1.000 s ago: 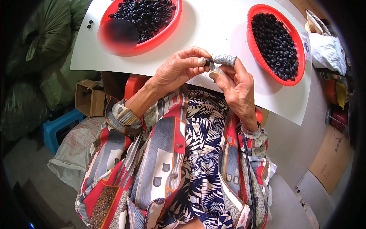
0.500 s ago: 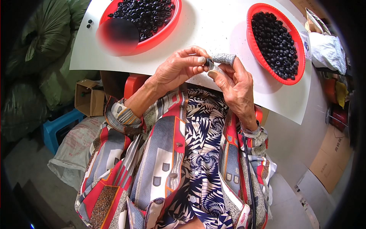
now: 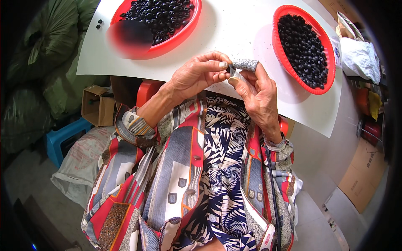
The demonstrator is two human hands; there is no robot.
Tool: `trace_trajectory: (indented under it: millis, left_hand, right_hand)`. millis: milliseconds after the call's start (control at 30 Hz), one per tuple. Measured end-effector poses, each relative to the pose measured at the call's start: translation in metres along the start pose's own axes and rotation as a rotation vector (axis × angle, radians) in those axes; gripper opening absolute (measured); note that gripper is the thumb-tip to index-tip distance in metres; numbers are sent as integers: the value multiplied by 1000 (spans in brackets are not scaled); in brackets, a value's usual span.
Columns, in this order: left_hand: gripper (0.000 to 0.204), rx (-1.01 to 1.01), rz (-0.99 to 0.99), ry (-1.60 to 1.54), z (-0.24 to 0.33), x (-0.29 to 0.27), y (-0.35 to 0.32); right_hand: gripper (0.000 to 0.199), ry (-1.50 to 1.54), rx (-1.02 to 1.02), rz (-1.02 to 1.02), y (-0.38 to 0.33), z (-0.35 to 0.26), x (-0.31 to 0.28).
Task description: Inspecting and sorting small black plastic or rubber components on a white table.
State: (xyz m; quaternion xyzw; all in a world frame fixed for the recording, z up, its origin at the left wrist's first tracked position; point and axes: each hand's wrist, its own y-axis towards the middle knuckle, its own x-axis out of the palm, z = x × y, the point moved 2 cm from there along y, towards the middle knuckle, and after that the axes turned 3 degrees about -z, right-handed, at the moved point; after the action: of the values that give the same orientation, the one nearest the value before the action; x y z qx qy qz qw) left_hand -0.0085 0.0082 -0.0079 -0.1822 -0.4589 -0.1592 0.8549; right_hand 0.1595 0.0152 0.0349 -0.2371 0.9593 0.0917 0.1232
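My left hand (image 3: 193, 74) pinches a small black ring-like piece (image 3: 229, 69) between thumb and fingertips, above the near edge of the table. Close against it, my right hand (image 3: 263, 98) has its thumb and fingers closed. A grey knitted sleeve (image 3: 245, 64) covers that hand's index finger. Something pale shows between the right thumb and index finger, too small to make out. At the far left stands a red plastic basin (image 3: 184, 38) of small black pieces (image 3: 161, 16). A red slotted basket (image 3: 279, 56) at the right holds similar black pieces (image 3: 302, 50).
Two loose black pieces (image 3: 99, 24) lie on the white table (image 3: 234, 25) at its left. Large dark green sacks (image 3: 50, 46) are piled at the left, near a cardboard box (image 3: 98, 106) and a blue stool (image 3: 67, 140). Flattened cardboard (image 3: 363, 175) leans at the right.
Both hands stay together in nearly the same place. The small black piece has turned slightly between the fingertips and shows less of itself.
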Motion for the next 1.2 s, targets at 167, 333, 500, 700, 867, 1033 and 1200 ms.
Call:
trace_trajectory:
  millis: [167, 333, 500, 700, 867, 1033, 1200]
  left_hand:
    - [14, -26, -30, -21, -1, -4, 2]
    - [12, -45, -33, -19, -1, -9, 1]
    - [7, -108, -45, -37, 1, -9, 1]
    - [6, -131, -87, -29, -2, -12, 3]
    - [24, -92, -40, -35, -2, -5, 5]
    - [25, 10, -82, 36, 5, -7, -1]
    - [19, 44, -75, 36, 0, -1, 4]
  right_hand:
    - [22, 0, -8, 0, 0, 2, 1]
    - [21, -20, -10, -19, 0, 1, 2]
    - [19, -7, 0, -39, -3, -2, 4]
    - [16, 12, -27, -54, 1, 5, 3]
    - [25, 351, 174, 2, -1, 5, -1]
    - [19, 346, 203, 76, 3, 1, -5]
    - [16, 316, 283, 82, -2, -1, -10]
